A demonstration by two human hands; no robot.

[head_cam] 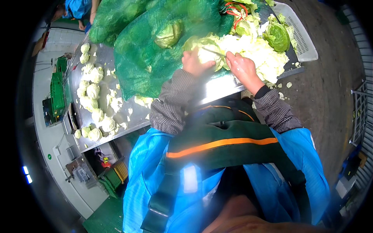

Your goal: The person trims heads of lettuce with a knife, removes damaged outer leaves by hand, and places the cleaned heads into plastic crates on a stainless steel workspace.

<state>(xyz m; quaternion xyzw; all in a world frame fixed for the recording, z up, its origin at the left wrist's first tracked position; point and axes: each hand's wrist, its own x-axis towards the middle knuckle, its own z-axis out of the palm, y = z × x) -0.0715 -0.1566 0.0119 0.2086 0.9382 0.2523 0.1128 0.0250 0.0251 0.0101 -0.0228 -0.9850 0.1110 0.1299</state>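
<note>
At the table's near edge, my left hand holds a pale head of cabbage or lettuce from its left side. My right hand is closed round the handle of a knife, whose narrow blade lies across the top of that head. Loose pale leaves are heaped to the right, beside and beyond my right hand. A green mesh sack spreads over the table to the left, with a leafy head on it. A greener head rests at the right of the leaf pile.
Several trimmed heads stand along the left part of the metal table, among leaf scraps. A white plastic crate adjoins the table's right side. Red straps lie on leaves at the back. A co-worker in blue is at the far left.
</note>
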